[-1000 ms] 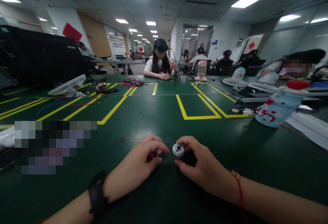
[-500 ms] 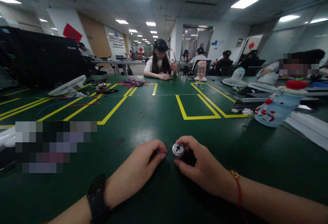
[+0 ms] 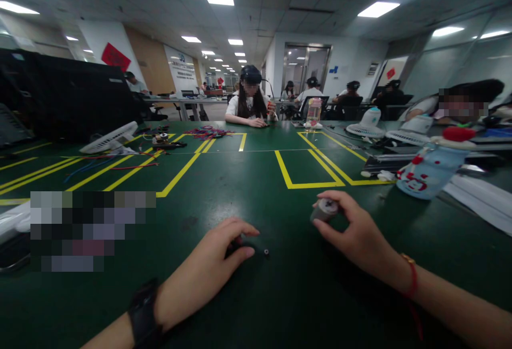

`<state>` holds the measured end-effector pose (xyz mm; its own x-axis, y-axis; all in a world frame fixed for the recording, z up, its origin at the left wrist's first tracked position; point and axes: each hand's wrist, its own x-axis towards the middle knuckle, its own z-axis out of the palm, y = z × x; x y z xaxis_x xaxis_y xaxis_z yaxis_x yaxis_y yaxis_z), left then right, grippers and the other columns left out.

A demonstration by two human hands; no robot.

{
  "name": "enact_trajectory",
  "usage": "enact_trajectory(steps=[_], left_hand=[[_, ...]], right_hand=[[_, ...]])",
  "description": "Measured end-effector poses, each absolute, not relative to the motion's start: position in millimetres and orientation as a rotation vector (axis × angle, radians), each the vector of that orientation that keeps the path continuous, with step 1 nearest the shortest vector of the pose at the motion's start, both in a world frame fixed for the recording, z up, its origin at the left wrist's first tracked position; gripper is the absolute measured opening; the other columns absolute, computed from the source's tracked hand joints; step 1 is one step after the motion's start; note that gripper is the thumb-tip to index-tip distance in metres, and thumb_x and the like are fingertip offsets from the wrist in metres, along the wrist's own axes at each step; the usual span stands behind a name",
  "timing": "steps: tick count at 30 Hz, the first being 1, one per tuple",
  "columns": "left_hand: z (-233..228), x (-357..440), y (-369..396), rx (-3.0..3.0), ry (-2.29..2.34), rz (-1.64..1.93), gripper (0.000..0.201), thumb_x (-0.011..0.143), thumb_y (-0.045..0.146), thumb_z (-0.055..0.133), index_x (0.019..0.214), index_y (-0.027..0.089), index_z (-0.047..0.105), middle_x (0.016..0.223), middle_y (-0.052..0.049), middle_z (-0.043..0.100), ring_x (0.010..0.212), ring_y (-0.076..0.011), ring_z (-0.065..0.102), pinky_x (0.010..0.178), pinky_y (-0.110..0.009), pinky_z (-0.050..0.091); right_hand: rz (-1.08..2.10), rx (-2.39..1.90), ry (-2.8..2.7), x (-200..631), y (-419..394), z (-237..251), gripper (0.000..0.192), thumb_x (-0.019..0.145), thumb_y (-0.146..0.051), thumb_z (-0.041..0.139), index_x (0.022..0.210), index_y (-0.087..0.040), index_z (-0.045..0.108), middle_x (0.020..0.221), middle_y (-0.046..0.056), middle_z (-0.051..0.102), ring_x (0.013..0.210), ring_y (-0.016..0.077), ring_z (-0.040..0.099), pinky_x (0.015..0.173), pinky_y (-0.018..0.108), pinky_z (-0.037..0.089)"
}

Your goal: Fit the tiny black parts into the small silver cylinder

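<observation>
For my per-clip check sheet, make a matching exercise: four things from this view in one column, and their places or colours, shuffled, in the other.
Things:
1. cylinder
2. small part
3. watch
4. bottle

Places or colours:
A. worn on the left wrist
B. light blue with red details
C. held in the fingers of the right hand
D. on the table, just beyond the fingers of the left hand, not touching them

Pairs: 1-C, 2-D, 3-A, 4-B
</observation>
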<state>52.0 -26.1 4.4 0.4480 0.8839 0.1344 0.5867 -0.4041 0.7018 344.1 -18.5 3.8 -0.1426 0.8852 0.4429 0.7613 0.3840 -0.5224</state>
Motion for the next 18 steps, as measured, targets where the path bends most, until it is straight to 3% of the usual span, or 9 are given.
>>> enact_trajectory(steps=[4, 9, 12, 14, 15, 18], left_hand=[[3, 7, -17, 2.006, 1.426, 0.686, 0.028, 0.087, 0.041, 0.052, 0.111, 0.028, 0.057, 0.102, -0.001, 0.061, 0.089, -0.0198, 0.058, 0.078, -0.033, 0.047], [-7, -21, -9, 1.793, 1.501, 0.690, 0.037, 0.085, 0.049, 0.051, 0.111, 0.025, 0.058, 0.102, -0.004, 0.064, 0.092, -0.0229, 0.060, 0.077, -0.034, 0.047], [-7, -14, -11, 1.793, 1.513, 0.675, 0.038, 0.085, 0.051, 0.050, 0.112, 0.025, 0.058, 0.099, -0.003, 0.065, 0.089, -0.0230, 0.061, 0.075, -0.034, 0.047], [-4, -7, -12, 1.823, 1.532, 0.666, 0.040, 0.084, 0.052, 0.051, 0.111, 0.024, 0.059, 0.097, -0.003, 0.066, 0.087, -0.0232, 0.062, 0.074, -0.035, 0.047], [-3, -4, -12, 1.835, 1.543, 0.662, 0.040, 0.084, 0.053, 0.051, 0.111, 0.024, 0.059, 0.096, -0.004, 0.066, 0.086, -0.0233, 0.062, 0.074, -0.035, 0.047], [-2, -1, -12, 1.844, 1.579, 0.643, 0.041, 0.083, 0.054, 0.051, 0.109, 0.023, 0.060, 0.096, -0.004, 0.066, 0.087, -0.0240, 0.062, 0.075, -0.036, 0.047]], right_hand=[[-0.080, -1.905, -1.609, 448, -16, 4, 0.054, 0.070, -0.050, 0.062, 0.113, -0.019, 0.049, 0.103, 0.012, 0.060, 0.084, 0.0222, 0.061, 0.071, 0.035, 0.050], [-0.077, -2.195, -1.546, 531, -31, 1, 0.057, 0.066, -0.061, 0.061, 0.106, -0.022, 0.053, 0.101, 0.016, 0.061, 0.078, 0.0246, 0.062, 0.064, 0.037, 0.048], [-0.506, -2.134, -1.622, 510, -34, 4, 0.074, 0.065, -0.065, 0.060, 0.120, -0.017, 0.048, 0.116, 0.022, 0.054, 0.105, 0.0374, 0.053, 0.078, 0.049, 0.044], [-0.702, -1.837, -1.822, 465, -35, 6, 0.075, 0.069, -0.061, 0.060, 0.127, -0.018, 0.042, 0.126, 0.020, 0.048, 0.118, 0.0379, 0.042, 0.091, 0.052, 0.036], [-0.671, -1.633, -1.957, 437, -36, 6, 0.069, 0.073, -0.056, 0.059, 0.128, -0.019, 0.042, 0.128, 0.016, 0.047, 0.120, 0.0339, 0.041, 0.096, 0.051, 0.033], [-0.125, -1.276, -2.393, 343, -38, 4, 0.044, 0.085, -0.040, 0.051, 0.127, -0.028, 0.045, 0.125, 0.005, 0.050, 0.113, 0.0194, 0.046, 0.093, 0.039, 0.039]])
